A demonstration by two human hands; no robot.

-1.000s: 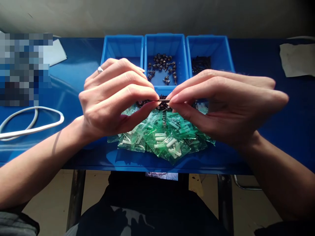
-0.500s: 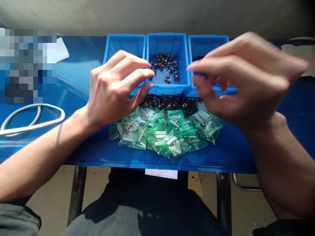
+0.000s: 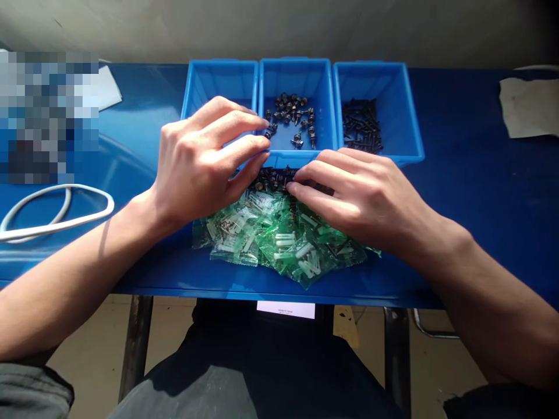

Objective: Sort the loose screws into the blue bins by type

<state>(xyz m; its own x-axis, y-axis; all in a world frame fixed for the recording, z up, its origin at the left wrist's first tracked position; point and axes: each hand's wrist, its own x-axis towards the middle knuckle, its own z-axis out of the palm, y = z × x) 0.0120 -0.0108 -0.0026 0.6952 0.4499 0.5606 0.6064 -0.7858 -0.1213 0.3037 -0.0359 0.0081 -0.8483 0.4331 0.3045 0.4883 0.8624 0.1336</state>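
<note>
My left hand (image 3: 205, 157) hovers at the front left of the middle blue bin (image 3: 299, 158), its fingers spread, with nothing seen in them. That bin holds dark hex-head screws (image 3: 292, 103). My right hand (image 3: 362, 198) reaches over the pile of loose dark screws (image 3: 266, 180) in front of the bins; its thumb and forefinger are together at the pile, and whatever is between them is too small to make out. Green clear packets (image 3: 286, 244) with white plugs and screws lie below both hands, partly covered by the right one.
The right blue bin (image 3: 413, 157) holds long dark screws; the left blue bin (image 3: 222, 63) is partly hidden behind my left hand. A white cable loop (image 3: 56, 227) and white paper (image 3: 105, 87) lie at the left. Brownish paper (image 3: 530, 107) sits at the far right.
My right hand has come down and left from over the right bin to the screw pile, uncovering that bin. The left hand has barely moved.
</note>
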